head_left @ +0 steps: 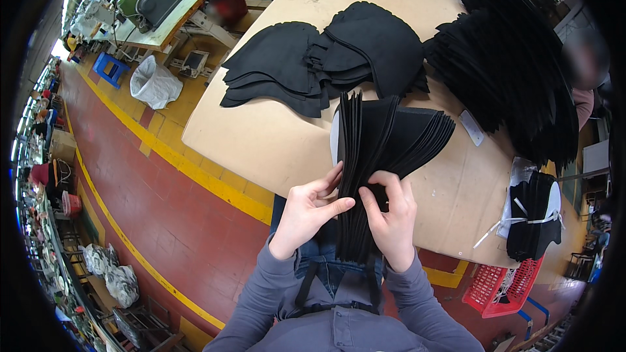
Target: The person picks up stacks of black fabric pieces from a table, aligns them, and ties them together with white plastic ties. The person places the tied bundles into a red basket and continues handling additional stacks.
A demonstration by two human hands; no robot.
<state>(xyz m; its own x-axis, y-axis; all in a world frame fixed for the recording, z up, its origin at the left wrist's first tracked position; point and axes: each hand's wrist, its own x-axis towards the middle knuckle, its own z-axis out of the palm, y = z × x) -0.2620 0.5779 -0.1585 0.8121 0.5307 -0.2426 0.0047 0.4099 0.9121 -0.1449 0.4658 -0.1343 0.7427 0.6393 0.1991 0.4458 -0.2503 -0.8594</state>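
A thick stack of black cut fabric pieces point(365, 137) stands on edge at the table's near side, fanned out toward the right. My left hand point(312, 207) grips its left side, thumb on the near face. On the right side, my right hand point(391, 212) pinches the edges of the layers with thumb and bent fingers. A pale sheet point(335, 137) shows at the stack's left face. Just beyond lie two overlapping piles of black curved pieces, a left pile point(270, 65) and a right pile point(378, 45).
The tan table point(254, 127) also bears a large black heap point(502, 72) at right, a white tag point(471, 128) and a tied black bundle point(531, 218). Below its right edge stands a red basket point(502, 290). A green sewing machine point(147, 6) and white sack point(155, 83) are at left. Another person is far right.
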